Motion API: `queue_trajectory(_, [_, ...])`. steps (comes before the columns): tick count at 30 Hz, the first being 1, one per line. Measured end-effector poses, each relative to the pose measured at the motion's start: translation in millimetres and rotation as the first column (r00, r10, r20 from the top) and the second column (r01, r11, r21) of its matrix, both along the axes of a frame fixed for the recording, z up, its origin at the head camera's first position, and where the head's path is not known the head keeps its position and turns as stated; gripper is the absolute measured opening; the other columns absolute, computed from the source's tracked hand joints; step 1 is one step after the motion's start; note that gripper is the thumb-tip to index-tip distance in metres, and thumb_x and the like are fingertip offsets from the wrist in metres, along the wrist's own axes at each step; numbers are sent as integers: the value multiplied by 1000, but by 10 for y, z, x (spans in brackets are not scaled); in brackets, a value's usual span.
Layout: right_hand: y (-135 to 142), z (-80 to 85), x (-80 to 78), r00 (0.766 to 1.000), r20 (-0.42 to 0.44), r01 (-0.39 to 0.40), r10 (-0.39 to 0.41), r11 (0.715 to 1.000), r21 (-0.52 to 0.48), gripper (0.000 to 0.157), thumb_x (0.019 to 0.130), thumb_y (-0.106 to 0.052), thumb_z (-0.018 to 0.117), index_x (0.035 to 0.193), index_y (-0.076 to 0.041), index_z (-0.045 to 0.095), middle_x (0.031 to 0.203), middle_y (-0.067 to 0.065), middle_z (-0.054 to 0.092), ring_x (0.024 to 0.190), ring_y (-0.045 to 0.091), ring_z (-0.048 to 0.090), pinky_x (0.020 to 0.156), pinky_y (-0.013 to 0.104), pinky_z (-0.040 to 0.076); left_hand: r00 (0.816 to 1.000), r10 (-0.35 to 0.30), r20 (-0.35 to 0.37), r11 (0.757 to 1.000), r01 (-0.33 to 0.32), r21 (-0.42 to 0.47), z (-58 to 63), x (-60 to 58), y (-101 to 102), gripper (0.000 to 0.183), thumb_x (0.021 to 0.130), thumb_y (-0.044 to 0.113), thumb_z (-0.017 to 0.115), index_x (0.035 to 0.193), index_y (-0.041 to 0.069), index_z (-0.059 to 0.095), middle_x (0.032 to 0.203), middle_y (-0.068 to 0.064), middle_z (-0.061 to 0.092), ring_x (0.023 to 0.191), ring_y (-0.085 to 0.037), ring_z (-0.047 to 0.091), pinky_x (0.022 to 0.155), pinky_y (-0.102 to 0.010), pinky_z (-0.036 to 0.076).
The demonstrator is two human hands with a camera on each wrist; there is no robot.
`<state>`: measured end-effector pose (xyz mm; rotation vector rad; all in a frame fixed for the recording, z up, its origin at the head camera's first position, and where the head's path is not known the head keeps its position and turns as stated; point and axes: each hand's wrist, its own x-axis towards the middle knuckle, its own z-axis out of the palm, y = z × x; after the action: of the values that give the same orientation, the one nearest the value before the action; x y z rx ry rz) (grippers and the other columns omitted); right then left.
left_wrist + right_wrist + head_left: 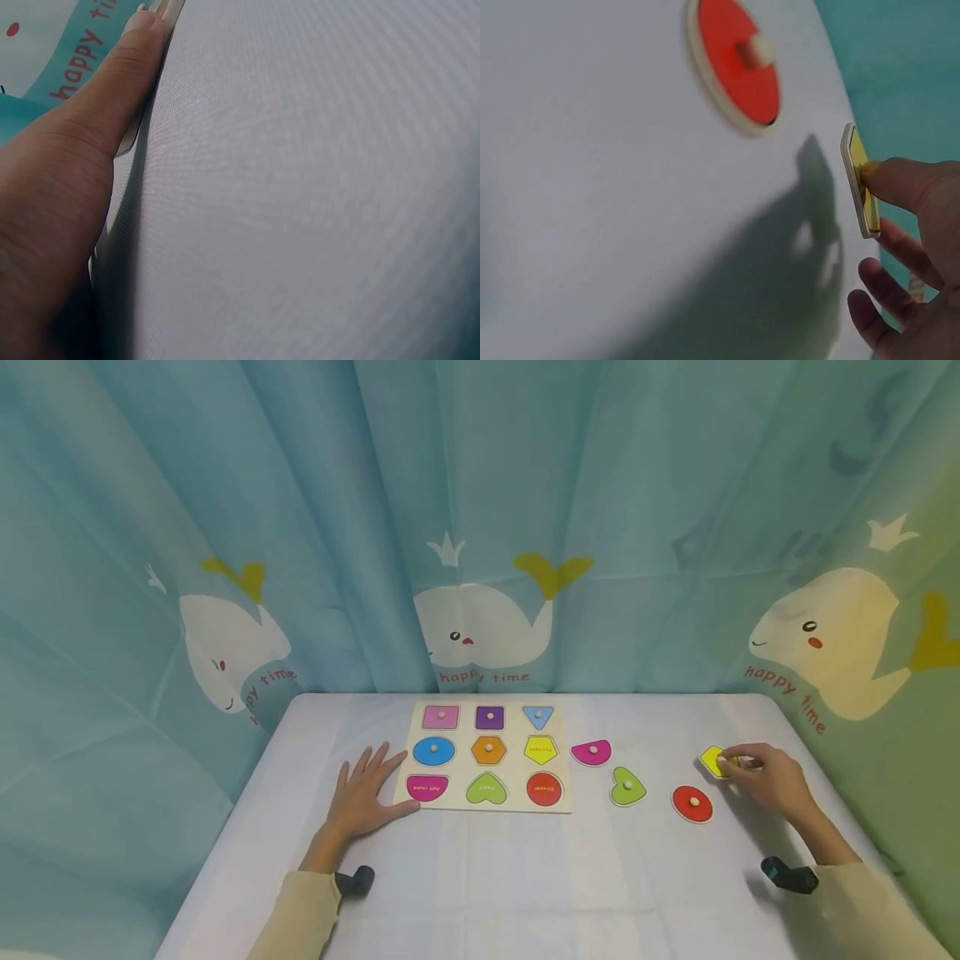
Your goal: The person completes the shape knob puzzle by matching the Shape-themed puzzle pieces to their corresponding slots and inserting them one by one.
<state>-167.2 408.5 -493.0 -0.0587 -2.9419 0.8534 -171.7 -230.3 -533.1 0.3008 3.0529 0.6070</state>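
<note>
My right hand (770, 778) pinches the yellow pentagon piece (712, 762) by its knob, at the right of the table. In the right wrist view, thumb and index finger meet on the yellow piece (860, 191) while the other fingers curl loosely. My left hand (358, 797) lies with spread fingers along the left edge of the shape puzzle board (517, 808), thumb at its near corner. The left wrist view shows the thumb (124, 71) against the board's edge. Nearest the right hand is a red circle piece (688, 811) with a wooden knob.
A green heart piece (622, 793) and a magenta half-round piece (584, 754) lie between board and red circle. Knobbed pieces, including an orange hexagon (480, 757), sit in the board's two far rows. Pentagon, half-round, heart and circle slots show printed labels. A curtain (645, 635) hangs behind.
</note>
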Motion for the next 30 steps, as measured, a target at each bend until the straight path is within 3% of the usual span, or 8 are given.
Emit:
queue_trajectory(4, [-73,94,-114,999,-26,-43,43,999,-4,31,97,-22,72,113,5,72,123,36,60,104,52,58,75,56,56,1000,-1,-7,1000,1,-4,-2,10,-9,95,79,62,76,157,20,44,168,-16,27,155,-44,14,118,-74,3])
queue_trajectory(7, [-161,165,-205,996,-67,-67,67,998,-6,29,97,-22,72,112,3,74,124,35,61,103,51,60,75,57,57,1000,1,-10,1000,-1,-8,2,17,-10,94,79,62,76,157,20,44,167,-16,28,155,-44,15,118,-74,4])
queue_trajectory(17, [-621,394,-423,988,-122,-103,95,993,-61,26,98,-20,71,114,1,73,128,31,60,107,50,59,80,59,58,1000,4,-9,1000,-4,5,-3,19,-3,94,79,60,77,157,19,44,167,-16,28,154,-45,15,118,-74,3])
queue_trajectory(30, [-1105,440,-627,987,-113,-128,114,984,-124,26,97,-19,72,116,-1,73,129,26,60,112,45,57,83,51,58,1000,-7,-24,1000,7,11,28,19,8,93,79,62,75,156,18,45,166,-18,29,154,-47,16,117,-75,4])
